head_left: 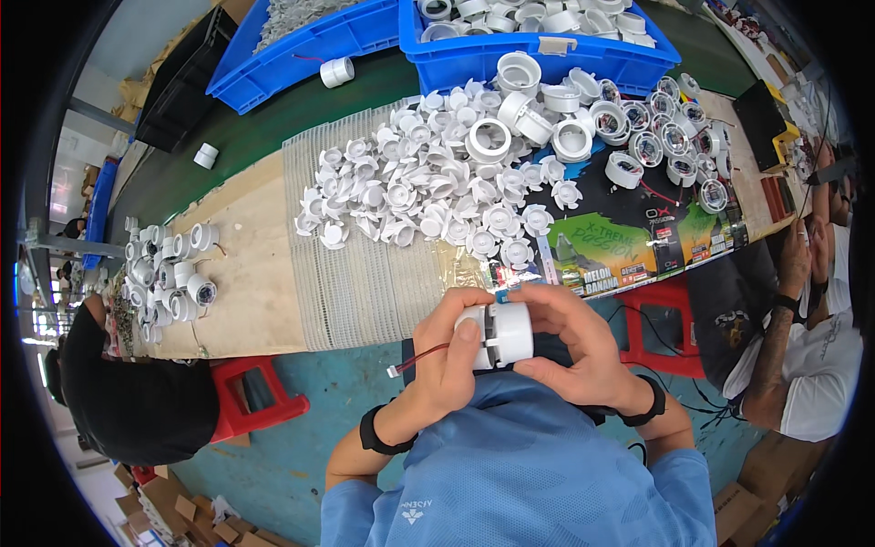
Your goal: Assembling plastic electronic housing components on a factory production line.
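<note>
Between both hands, just off the near edge of the table, I hold a white cylindrical plastic housing (512, 332) on its side. A dark gap runs around it where its two parts meet. Around the left part my left hand (448, 351) is closed, with a red and black wire ending in a small white plug (394, 371) hanging past its fingers. Fingers and thumb of my right hand (574, 342) grip the wider right part. Beyond my hands lies a heap of small white finned plastic pieces (401, 191).
White rings (488, 140) and housings with circuit boards (647, 148) lie at the far right. More assembled housings (173, 273) stand at the left. Blue bins (547, 59) line the green conveyor (246, 150). Co-workers sit either side, by red stools (251, 392).
</note>
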Demonstrator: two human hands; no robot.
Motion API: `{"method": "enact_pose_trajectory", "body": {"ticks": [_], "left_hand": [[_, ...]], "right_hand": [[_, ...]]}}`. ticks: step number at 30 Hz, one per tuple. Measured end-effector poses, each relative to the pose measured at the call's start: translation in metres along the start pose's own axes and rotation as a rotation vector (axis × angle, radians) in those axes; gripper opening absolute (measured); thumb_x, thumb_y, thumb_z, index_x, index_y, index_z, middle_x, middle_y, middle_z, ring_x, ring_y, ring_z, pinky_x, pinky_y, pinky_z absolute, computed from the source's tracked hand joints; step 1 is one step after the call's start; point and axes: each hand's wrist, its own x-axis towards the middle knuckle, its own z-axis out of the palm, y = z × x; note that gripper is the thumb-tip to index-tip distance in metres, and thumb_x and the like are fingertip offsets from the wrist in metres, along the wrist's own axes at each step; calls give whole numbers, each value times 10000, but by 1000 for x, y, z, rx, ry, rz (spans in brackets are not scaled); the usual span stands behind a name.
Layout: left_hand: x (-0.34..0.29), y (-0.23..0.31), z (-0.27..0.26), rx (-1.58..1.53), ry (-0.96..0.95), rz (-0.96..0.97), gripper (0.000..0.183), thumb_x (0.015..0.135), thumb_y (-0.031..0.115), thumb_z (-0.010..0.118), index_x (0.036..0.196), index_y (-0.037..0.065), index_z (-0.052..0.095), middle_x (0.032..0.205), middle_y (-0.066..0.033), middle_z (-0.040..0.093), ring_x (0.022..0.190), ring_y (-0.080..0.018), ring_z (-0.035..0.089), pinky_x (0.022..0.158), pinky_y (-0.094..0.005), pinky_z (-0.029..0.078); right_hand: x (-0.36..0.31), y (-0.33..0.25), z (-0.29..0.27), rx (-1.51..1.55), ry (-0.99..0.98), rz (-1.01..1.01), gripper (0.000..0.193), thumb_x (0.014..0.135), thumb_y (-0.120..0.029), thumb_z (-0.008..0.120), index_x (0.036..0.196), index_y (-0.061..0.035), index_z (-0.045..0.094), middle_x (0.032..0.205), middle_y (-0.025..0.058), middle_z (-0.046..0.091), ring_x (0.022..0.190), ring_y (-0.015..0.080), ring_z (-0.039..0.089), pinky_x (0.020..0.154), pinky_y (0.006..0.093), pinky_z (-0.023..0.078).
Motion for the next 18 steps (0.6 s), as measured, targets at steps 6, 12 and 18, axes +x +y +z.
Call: {"method": "enact_pose_trajectory", "body": {"ticks": [6,12,18], "left_hand": [[-2,8,0,69,-21,30,400,953,322,410,1037,-35,571,859,-159,619,730,-219,607,664,-313,472],[-6,10,3,89,0,100,383,927,278,419,1031,-58,569,868,-187,614,731,-264,624,652,-332,485],[-12,21,2,153,-43,221,378,915,269,422,1029,-59,570,854,-201,603,736,-276,632,665,-336,497]], "right_hand": [[-1,1,-4,-144,-24,-103,644,727,-86,796,1280,10,482,1185,158,551,1047,248,602,854,342,535],[0,5,-7,-293,-48,-182,620,666,-152,851,1191,11,565,1082,162,631,927,244,641,766,323,532],[-2,1,-2,-380,-52,-393,617,616,-187,870,1117,50,600,1028,172,634,849,261,642,716,326,531]]}}
